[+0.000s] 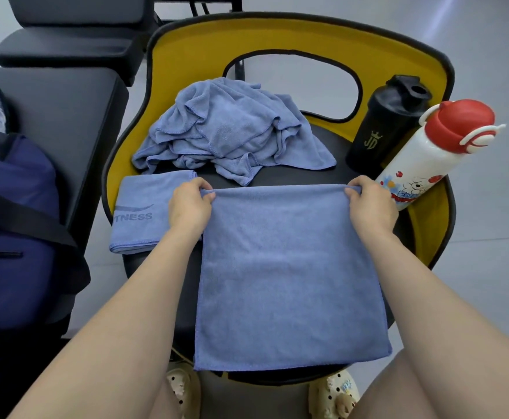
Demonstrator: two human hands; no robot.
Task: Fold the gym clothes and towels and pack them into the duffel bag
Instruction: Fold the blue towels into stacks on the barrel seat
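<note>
One towel (289, 267) is being folded on the black seat of a yellow-backed chair (398, 52), which serves here as the worktop. Its far edge is pinched at both corners: the grip of the left hand (188, 208) is clamped on the far left corner, and the grip of the right hand (371, 207) is clamped on the far right corner. The cloth is laid flat and roughly square, its near edge hanging just over the front of the seat, so at least one fold is judged to be made already, with further folds probably still needed.

Just beside it on the left, a finished folded towel (139, 219) with printed lettering is seen lying flat, part of it covered by the left hand. Behind both, a crumpled heap of blue cloth (232, 131) is left unfolded; whether it is one towel or several, or clothes, cannot be told.

The navy duffel bag (11, 222) is set on a dark bench at the far left, well apart from the towels; nothing can be seen to have been packed into it. A black shaker bottle (383, 125) and a white bottle with a red cap (434, 152) are propped against the chair's right side.

Judged overall, the task is at an early to middle stage: one item done, one in hand, the heap untouched, and all packing left.
</note>
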